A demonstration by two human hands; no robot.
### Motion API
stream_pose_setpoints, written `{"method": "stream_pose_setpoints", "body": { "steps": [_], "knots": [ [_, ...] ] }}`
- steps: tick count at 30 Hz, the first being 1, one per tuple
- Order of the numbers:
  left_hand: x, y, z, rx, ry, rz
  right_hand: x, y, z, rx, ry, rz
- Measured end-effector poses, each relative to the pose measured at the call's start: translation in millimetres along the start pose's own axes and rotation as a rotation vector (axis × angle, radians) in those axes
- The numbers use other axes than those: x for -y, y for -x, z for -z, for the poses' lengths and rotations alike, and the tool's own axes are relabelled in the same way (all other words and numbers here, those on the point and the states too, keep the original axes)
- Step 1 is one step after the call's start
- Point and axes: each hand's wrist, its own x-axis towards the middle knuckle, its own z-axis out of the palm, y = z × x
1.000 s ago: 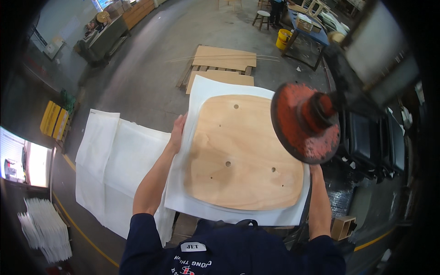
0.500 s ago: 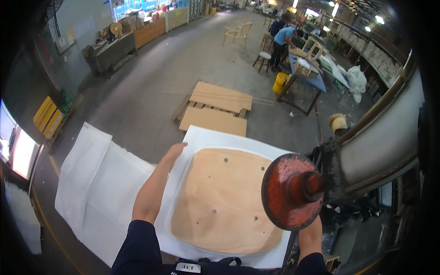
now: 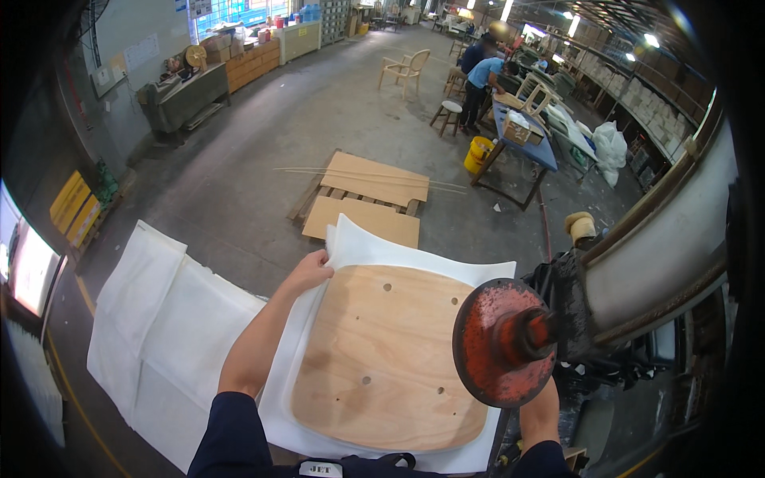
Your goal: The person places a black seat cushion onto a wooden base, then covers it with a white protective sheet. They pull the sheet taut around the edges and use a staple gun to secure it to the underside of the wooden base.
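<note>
The left hand (image 3: pixel 311 272) has slid up to the far left corner of the wooden seat board (image 3: pixel 388 357) since a moment ago, and more of the big workshop floor shows now. Its fingers are bent and pinch the edge of the white sheet (image 3: pixel 362 243) there. The board lies flat on that sheet, close to the person. The right hand (image 3: pixel 539 413) is at the near right edge, under the round red disc (image 3: pixel 500 342). I cannot tell if it is gripping anything. Wooden boards (image 3: pixel 368 195) lie on the floor far behind.
</note>
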Motion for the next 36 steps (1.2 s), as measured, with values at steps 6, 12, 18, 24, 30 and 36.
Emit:
{"method": "stream_pose_setpoints", "body": {
  "steps": [6, 12, 18, 24, 30, 36],
  "knots": [
    [-2, 4, -28, -0.232, 0.058, -0.099, 7, -4, -1, -0.008, 0.042, 0.014],
    [-34, 10, -41, -0.256, -0.155, -0.155, 9, -7, -2, -0.018, 0.086, 0.025],
    [-52, 9, -49, -0.372, -0.205, -0.279, 21, -14, -6, -0.041, 0.15, 0.057],
    [-76, 33, -41, -0.167, -0.111, -0.469, 36, 0, -4, -0.134, 0.302, 0.176],
    [8, 171, -28, -0.659, -0.008, -0.185, 19, 144, 31, -0.251, 0.537, 0.491],
    [108, 355, -12, -0.376, -0.029, 0.462, -80, 325, 75, -0.305, 0.247, -0.343]
  ]
}}
